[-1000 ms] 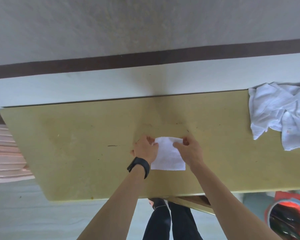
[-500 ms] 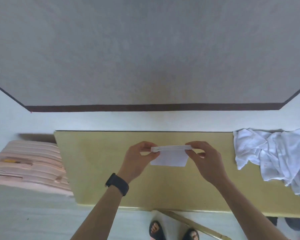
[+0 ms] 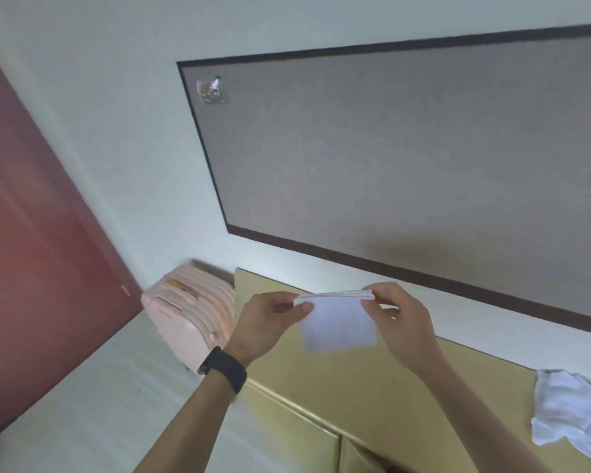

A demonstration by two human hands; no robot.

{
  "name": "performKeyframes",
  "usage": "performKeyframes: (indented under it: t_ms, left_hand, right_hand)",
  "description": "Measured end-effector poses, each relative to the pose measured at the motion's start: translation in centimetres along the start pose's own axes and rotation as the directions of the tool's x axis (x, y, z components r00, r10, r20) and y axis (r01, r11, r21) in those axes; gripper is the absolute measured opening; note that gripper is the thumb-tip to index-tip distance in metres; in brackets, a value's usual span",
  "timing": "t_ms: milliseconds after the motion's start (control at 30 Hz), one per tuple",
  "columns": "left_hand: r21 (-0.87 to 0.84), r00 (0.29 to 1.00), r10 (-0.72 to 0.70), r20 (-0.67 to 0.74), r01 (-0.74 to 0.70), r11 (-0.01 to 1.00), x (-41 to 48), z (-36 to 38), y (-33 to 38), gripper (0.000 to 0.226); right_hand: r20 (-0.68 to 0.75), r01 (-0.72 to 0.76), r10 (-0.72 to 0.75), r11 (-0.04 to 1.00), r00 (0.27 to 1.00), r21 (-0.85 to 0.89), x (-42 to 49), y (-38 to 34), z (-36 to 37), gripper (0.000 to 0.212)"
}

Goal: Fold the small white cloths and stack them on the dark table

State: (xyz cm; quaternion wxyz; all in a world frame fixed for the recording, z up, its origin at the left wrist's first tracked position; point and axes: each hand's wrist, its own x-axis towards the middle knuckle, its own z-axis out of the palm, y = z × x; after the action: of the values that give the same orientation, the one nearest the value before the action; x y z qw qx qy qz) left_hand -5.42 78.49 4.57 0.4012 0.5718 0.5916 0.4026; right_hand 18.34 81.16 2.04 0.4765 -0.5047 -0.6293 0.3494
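Note:
A small folded white cloth (image 3: 338, 322) hangs in the air above the yellow table (image 3: 382, 397). My left hand (image 3: 267, 322) pinches its upper left corner and my right hand (image 3: 400, 319) pinches its upper right corner. The folded edge is on top and the layers hang down. A pile of crumpled white cloths (image 3: 574, 414) lies at the right end of the yellow table. No dark table is in view.
A pink ribbed suitcase (image 3: 191, 319) stands left of the yellow table, against the wall. A dark red door (image 3: 38, 250) fills the left side. A grey board with a dark frame (image 3: 406, 158) hangs on the wall behind the table.
Both hands lifted the folded cloth off the yellow table and hold it up by its top corners. The view has swung up and to the left, showing the door and the suitcase.

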Motion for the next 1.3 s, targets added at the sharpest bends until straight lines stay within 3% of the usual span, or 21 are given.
performKeyframes:
  t_ms: [67,167,267,467,567,700,767,867,967,1067,1133,1233,1300]
  left_hand:
    - [-0.027,0.996,-0.025,-0.084,0.023,0.999,-4.2,-2.1,-0.3,0.046]
    - [-0.144,0.963,-0.081,-0.258,0.045,0.989,-11.6,-5.6,-0.6,0.014]
    - [-0.165,0.884,-0.094,-0.458,0.019,0.986,-19.4,-10.2,-1.7,0.011]
    - [-0.152,0.607,-0.118,-0.786,-0.005,0.988,-36.5,-20.5,-4.4,0.011]
    - [-0.16,0.455,-0.152,-0.877,0.021,0.987,-45.7,-25.3,-6.3,0.014]
    - [-0.173,0.254,-0.187,-0.949,0.075,0.982,-58.5,-31.0,-9.5,0.01]
    - [-0.158,0.178,-0.189,-0.966,0.174,0.972,-65.0,-33.7,-12.0,0.014]
    - [-0.179,0.058,-0.22,-0.974,0.398,0.9,-74.1,-36.8,-15.6,0.034]
    - [-0.22,-0.048,-0.227,-0.973,0.501,0.837,-81.5,-38.8,-18.0,0.058]
    - [-0.311,-0.153,-0.27,-0.951,0.468,0.827,-88.2,-40.4,-20.1,0.052]
    - [-0.365,-0.22,-0.302,-0.928,0.363,0.858,-91.8,-41.4,-21.6,0.036]
    - [-0.397,-0.284,-0.336,-0.898,0.191,0.898,-96.0,-43.6,-23.2,0.01]
    - [-0.41,-0.318,-0.346,-0.883,0.159,0.898,-98.5,-45.7,-24.5,0.006]
  right_hand:
    - [0.069,0.021,-0.023,0.999,0.997,0.028,-2.0,-1.0,2.4,0.013]
    - [0.218,0.031,-0.046,0.997,0.975,0.074,-5.2,-3.5,7.0,0.014]
    - [0.381,0.066,-0.11,0.989,0.918,0.129,-8.9,-7.5,13.0,0.011]
    - [0.594,0.146,-0.292,0.948,0.749,0.281,-18.8,-17.6,27.1,0.009]
    - [0.655,0.17,-0.371,0.921,0.658,0.352,-26.0,-22.6,34.4,0.01]
    - [0.737,0.134,-0.419,0.9,0.53,0.415,-37.5,-28.6,43.3,0.011]
    - [0.768,0.118,-0.432,0.895,0.474,0.431,-43.7,-31.0,47.6,0.013]
    - [0.814,0.086,-0.438,0.893,0.381,0.441,-52.6,-33.8,53.2,0.009]
    - [0.845,0.088,-0.449,0.892,0.291,0.443,-60.0,-35.7,57.4,0.007]
    - [0.869,0.095,-0.449,0.893,0.205,0.439,-66.3,-36.9,61.5,0.006]
    - [0.88,0.101,-0.449,0.893,0.156,0.438,-69.9,-37.5,64.2,0.004]
    - [0.895,0.09,-0.437,0.898,0.091,0.43,-74.9,-39.0,68.2,0.004]
    - [0.897,0.067,-0.439,0.898,0.055,0.435,-77.9,-40.2,71.2,0.004]
